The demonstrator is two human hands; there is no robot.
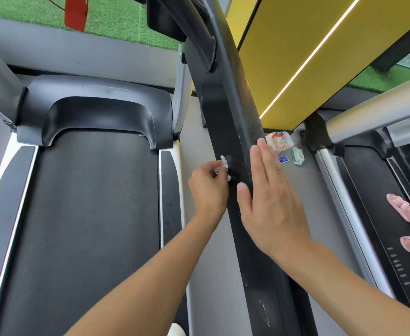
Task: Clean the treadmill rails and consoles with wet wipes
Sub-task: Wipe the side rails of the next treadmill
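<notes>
At a gym treadmill, a left hand is pinching a crumpled wet wipe against the black rail. The right hand is lying open-fingered alongside, partly hiding a wipes pack on the floor beyond.

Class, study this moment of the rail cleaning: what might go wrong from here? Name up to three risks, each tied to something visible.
1. The left hand pinches the wet wipe as a small wad, so it meets little of the black rail; streaks may remain.
2. The right hand lies flat and bare on the rail, so it may smudge wiped parts.
3. The wipe packs lie on the floor beside the treadmill, where someone might step on them.
</notes>
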